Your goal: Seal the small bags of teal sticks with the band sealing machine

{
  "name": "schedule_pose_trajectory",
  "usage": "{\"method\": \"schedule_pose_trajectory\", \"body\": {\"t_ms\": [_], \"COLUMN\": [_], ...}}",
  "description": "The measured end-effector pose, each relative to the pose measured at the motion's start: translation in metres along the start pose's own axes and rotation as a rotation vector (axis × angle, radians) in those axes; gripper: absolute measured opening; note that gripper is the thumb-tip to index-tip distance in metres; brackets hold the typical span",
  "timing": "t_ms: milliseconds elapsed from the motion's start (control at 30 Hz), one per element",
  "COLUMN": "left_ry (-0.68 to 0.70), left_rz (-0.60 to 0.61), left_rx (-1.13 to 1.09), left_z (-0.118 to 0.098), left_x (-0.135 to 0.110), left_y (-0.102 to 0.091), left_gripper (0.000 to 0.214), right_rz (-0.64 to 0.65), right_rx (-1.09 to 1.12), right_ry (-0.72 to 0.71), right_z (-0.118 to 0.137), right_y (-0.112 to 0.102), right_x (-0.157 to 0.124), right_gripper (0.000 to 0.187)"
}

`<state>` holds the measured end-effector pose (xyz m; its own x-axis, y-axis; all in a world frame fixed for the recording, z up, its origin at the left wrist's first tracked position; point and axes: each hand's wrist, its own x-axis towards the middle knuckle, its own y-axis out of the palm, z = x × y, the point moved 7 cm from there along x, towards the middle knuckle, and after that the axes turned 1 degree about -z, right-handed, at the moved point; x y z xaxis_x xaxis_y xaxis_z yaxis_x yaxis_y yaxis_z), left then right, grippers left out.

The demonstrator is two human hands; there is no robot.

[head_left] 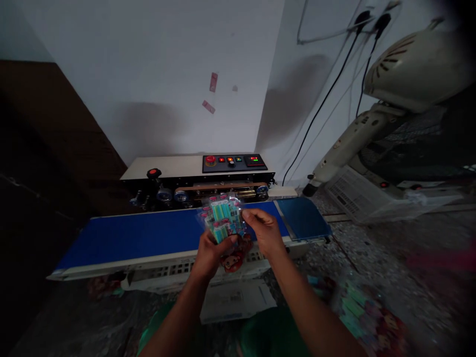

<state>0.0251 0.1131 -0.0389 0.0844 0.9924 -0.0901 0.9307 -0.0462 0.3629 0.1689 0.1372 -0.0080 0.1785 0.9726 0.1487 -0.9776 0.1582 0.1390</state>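
In front of me are clear plastic packets (222, 212) with teal-and-yellow striped contents, pink spots and a red cartoon head (232, 261) at the lower end. Their exact contents are hard to make out. My left hand (212, 253) grips the packets from the lower left, its thumb pressed across them. On the other side, my right hand (266, 230) is closed, thumb and fingers pinching the right edge of the plastic. Both hands are above the blue conveyor belt (148, 232) of a band sealer (167, 168), close to its sealing band.
The sealer's control panel (234, 162) has lit buttons and a display. Behind it rises a white wall (167, 64). A fan (412, 69) lies tilted at right, with black cables (327, 94) nearby. More packets (368, 312) are on the floor, and a white box (238, 300) is below.
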Motion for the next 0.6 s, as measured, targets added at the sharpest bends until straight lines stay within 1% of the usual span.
{"method": "schedule_pose_trajectory", "body": {"t_ms": [67,167,267,333,467,500,600], "left_ry": [-0.003,-0.018,-0.019,-0.012,-0.037,-0.042,-0.027], "left_rz": [0.01,0.035,0.052,0.042,0.001,0.002,-0.005], "left_rx": [-0.012,-0.049,-0.085,-0.101,-0.085,-0.08,-0.059], "left_z": [0.002,0.004,0.002,0.001,0.004,0.005,0.005], "left_x": [0.0,0.0,0.0,-0.001,0.0,0.001,0.002], "left_y": [0.001,0.004,0.006,0.006,0.003,0.003,0.002], "left_gripper": [0.035,0.036,0.036,0.036,0.037,0.037,0.033], "right_rz": [-0.048,-0.085,-0.057,-0.056,-0.165,-0.169,-0.083], "right_rx": [0.062,0.16,0.279,0.324,0.329,0.317,0.211], "right_ry": [0.004,0.018,0.071,0.074,-0.017,-0.023,0.017], "right_z": [-0.001,-0.004,-0.01,-0.011,-0.012,-0.013,-0.021], "right_y": [-0.002,-0.005,-0.006,-0.008,-0.022,-0.023,-0.017], "right_x": [0.001,0.002,0.003,0.004,0.005,0.004,0.001], "right_gripper": [0.015,0.022,0.024,0.023,0.02,0.02,0.022]}}
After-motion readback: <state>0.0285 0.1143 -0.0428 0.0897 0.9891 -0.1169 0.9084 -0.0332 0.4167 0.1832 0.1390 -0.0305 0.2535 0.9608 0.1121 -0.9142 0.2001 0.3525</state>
